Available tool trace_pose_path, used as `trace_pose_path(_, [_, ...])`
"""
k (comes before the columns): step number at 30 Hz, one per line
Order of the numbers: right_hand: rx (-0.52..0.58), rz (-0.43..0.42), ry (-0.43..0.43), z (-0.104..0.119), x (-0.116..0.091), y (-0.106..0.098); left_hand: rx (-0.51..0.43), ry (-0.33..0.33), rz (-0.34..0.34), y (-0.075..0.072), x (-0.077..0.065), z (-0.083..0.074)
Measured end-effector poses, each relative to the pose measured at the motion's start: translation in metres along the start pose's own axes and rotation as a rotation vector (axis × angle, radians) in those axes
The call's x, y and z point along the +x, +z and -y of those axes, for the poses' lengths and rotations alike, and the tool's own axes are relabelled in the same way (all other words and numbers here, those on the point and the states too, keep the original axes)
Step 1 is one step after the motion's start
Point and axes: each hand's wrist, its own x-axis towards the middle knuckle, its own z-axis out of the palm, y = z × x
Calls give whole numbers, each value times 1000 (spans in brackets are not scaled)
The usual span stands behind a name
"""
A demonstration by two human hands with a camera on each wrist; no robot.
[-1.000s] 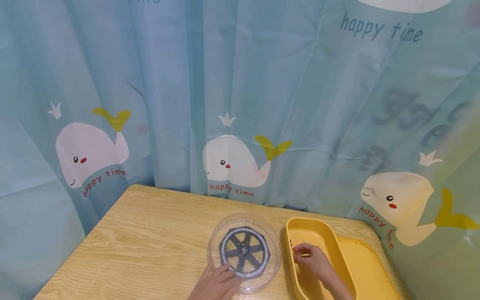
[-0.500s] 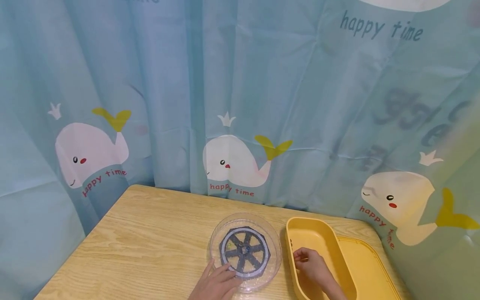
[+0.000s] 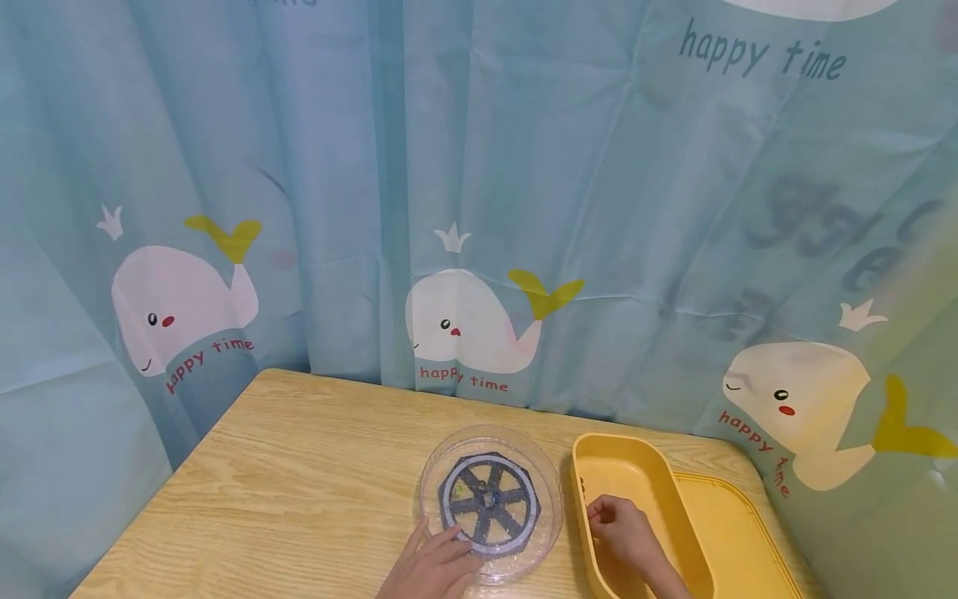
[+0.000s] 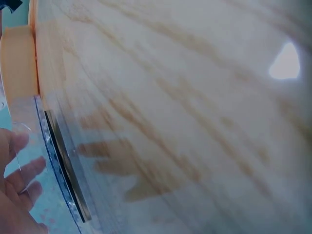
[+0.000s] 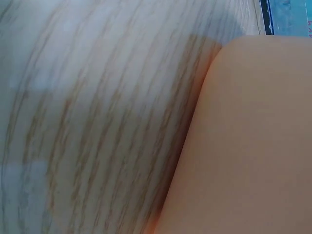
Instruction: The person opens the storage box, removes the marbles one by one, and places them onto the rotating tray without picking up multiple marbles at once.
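A clear round dish point(image 3: 552, 507) stands on the table, with a dark wheel-shaped piece point(image 3: 479, 522) with spokes and a pale ring inside it. My left hand point(image 3: 434, 566) rests on the dish's near left edge, fingers extended over the rim; in the left wrist view its fingers point(image 4: 29, 170) show behind the dish's transparent wall. My right hand point(image 3: 627, 532) is down inside a yellow box point(image 3: 683, 522), fingertips bent together by its left wall; I cannot tell whether they pinch something. Small dark specks point(image 3: 583, 485) sit along that wall just beyond the fingers. The right wrist view shows only the box's outer wall point(image 5: 243, 136).
A flat yellow lid point(image 3: 737, 532) lies to the right of the box, partly behind it. Beneath everything is a wood-grain table point(image 3: 299, 482). A blue curtain point(image 3: 337, 208) with whale prints hangs right behind the table's far edge.
My right hand has moved slightly nearer and lower along the box's left wall, its fingers drawn closer together. The left hand and the dish have stayed in place.
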Motion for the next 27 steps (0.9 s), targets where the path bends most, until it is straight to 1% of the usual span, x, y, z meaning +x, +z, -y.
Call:
trace_pose_path(8, [-14,-4,-26,-2,1,2,12,0,-2,0,0,0])
trace_pose_path(12, [-21,-15,-10,0,0,1,12,1,2,-1,0,-1])
trace_pose_path(15, [-24,-22,19,1,-2,-1,10,5,6,-2,0,-1])
trace_pose_path(19, [-6,-44,65,3,-4,-7,12,10,11,-1,0,0])
trace_pose_path(23, [29,-86,49,6,-3,-13,17,5,21,-1,1,-1])
trace_pose_path(27, [66,-119,26,12,-1,-18,21,-11,47,-1,1,-1])
